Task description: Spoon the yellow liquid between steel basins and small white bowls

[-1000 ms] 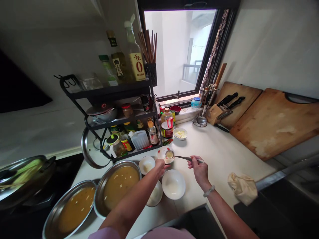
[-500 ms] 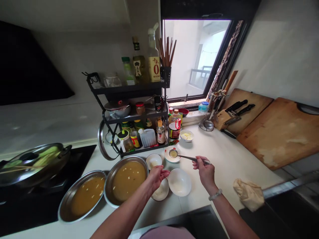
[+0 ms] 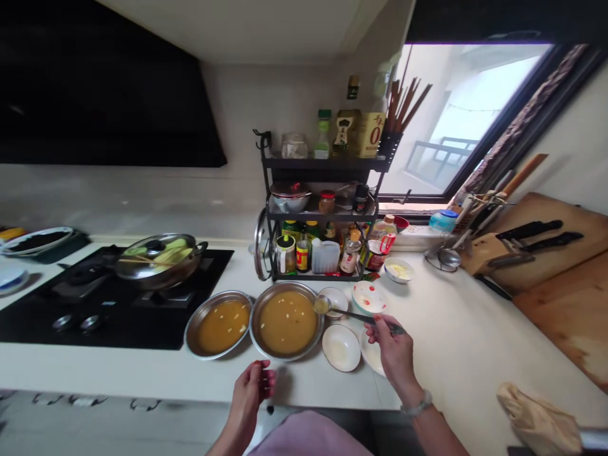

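Observation:
My right hand [image 3: 393, 348] grips the dark handle of a long-handled spoon [image 3: 354, 314]. The spoon's round bowl holds a pale yellowish liquid and hangs over the right rim of a large metal basin [image 3: 320, 339] of brown broth with white bits. My left hand [image 3: 251, 386] is empty in front of that basin, fingers loosely curled and thumb apart. A second metal basin [image 3: 187, 339] of similar broth stands to the left. Right of the basins sit a small white bowl [image 3: 339, 296], a white dish [image 3: 341, 348], a red-patterned bowl [image 3: 368, 296] and a white bowl [image 3: 373, 354] partly behind my right hand.
A black rack [image 3: 323, 215] with bottles and jars stands behind the basins. At left, a covered wok [image 3: 156, 278] sits on the stove [image 3: 142, 329]. A bowl of chopped pieces [image 3: 399, 270], a knife block [image 3: 487, 253], cutting boards [image 3: 565, 310] and a cloth [image 3: 536, 418] are at right.
My view has turned left. The spoon has moved from above the red-patterned bowl leftward to the basin's rim. My left hand has moved away from the small bowls to the front of the basin.

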Tool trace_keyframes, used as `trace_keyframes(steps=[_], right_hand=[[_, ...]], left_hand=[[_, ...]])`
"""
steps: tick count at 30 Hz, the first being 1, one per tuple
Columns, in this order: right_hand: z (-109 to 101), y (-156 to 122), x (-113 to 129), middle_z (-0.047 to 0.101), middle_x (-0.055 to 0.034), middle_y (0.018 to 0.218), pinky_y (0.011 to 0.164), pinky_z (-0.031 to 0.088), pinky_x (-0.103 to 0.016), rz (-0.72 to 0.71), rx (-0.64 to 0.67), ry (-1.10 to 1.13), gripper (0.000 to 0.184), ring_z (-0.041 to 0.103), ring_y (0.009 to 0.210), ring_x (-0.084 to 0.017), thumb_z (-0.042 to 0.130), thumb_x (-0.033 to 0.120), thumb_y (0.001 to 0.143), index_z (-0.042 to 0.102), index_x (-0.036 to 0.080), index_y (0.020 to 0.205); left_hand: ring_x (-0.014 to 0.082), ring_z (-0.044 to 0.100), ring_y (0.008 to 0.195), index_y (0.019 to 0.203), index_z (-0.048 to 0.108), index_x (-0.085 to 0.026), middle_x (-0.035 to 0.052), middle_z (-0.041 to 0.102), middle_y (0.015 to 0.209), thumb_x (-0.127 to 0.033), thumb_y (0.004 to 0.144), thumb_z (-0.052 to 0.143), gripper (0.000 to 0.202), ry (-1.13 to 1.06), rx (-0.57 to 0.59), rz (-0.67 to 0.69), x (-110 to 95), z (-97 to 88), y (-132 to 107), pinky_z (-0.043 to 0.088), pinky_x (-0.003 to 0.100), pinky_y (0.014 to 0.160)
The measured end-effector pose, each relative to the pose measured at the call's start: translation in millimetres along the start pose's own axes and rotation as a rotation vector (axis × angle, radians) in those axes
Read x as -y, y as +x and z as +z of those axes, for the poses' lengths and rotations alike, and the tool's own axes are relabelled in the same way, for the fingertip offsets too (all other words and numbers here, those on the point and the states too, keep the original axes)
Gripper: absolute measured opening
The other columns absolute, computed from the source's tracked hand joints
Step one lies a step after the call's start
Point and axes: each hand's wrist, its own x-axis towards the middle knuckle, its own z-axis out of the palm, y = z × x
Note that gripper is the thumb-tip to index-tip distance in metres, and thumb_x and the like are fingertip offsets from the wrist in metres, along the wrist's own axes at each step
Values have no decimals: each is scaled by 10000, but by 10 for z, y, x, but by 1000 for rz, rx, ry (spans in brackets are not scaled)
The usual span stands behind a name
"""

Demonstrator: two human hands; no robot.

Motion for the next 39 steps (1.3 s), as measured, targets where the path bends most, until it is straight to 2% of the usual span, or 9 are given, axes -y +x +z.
trace_keyframes(steps=[7, 13, 16, 20, 23, 28, 35, 37, 39], right_hand=[[292, -326, -135, 659, -31, 693, 493, 533, -269, -309, 205, -236, 221, 588, 504, -131, 568, 361, 866, 668, 176, 938], [325, -526, -155, 682, -90, 974, 540, 560, -265, -567, 466, -415, 212, 659, 816, -198, 530, 238, 870, 710, 231, 981], [408, -600, -166, 684, -88, 906, 525, 556, -267, -492, 357, -404, 194, 655, 716, -183, 549, 286, 864, 705, 213, 954], [629, -664, -164, 663, -43, 694, 527, 541, -277, -229, 103, -263, 272, 598, 538, -146, 617, 392, 830, 662, 163, 971], [863, -714, -180, 675, -44, 673, 486, 516, -276, -30, 68, -69, 365, 603, 531, -160, 691, 458, 753, 633, 165, 963], [1347, -879, -284, 651, -23, 598, 510, 528, -294, 24, 242, -4, 319, 640, 564, -189, 693, 434, 754, 626, 184, 941], [1892, -996, -448, 667, -61, 785, 542, 536, -273, -347, 670, -269, 219, 613, 589, -151, 553, 370, 868, 700, 220, 930], [1969, -1002, -510, 668, -65, 787, 541, 537, -268, -356, 713, -309, 239, 618, 609, -156, 540, 391, 872, 705, 224, 915], [2015, -1006, -585, 661, -46, 710, 507, 532, -259, -275, 660, -320, 276, 606, 549, -147, 544, 438, 861, 693, 211, 911]], left_hand=[[132, 607, 494, 892, 593, -105, 74, 675, 624, -272, 836, 568, 178, -85, -187, -41, -50, -638, 122, 479, 232, 477], [119, 603, 465, 876, 557, -123, 50, 663, 592, -187, 894, 483, 99, -146, -293, 20, -226, -1042, 428, 490, 219, 461], [112, 602, 457, 849, 545, -134, 35, 654, 574, -189, 888, 497, 83, -189, -335, 61, -354, -1168, 603, 490, 207, 457], [108, 593, 445, 769, 535, -150, 12, 629, 543, -172, 868, 521, 102, -206, -345, 88, -491, -1281, 801, 489, 202, 453], [101, 583, 442, 715, 542, -148, 1, 610, 525, -189, 855, 541, 146, -194, -330, 94, -520, -1340, 887, 483, 196, 450], [90, 549, 431, 667, 555, -145, -13, 588, 487, -244, 746, 670, 171, -168, -259, 124, -465, -1425, 961, 461, 188, 441], [85, 527, 430, 632, 556, -146, -8, 594, 494, -412, 599, 752, 332, -126, -188, 158, -400, -1492, 1007, 442, 204, 449], [88, 526, 433, 634, 553, -149, -11, 592, 492, -439, 572, 756, 359, -128, -179, 161, -401, -1490, 1006, 438, 210, 447], [87, 516, 426, 629, 545, -153, -13, 588, 487, -466, 555, 754, 383, -121, -180, 155, -407, -1484, 1002, 427, 211, 439]])
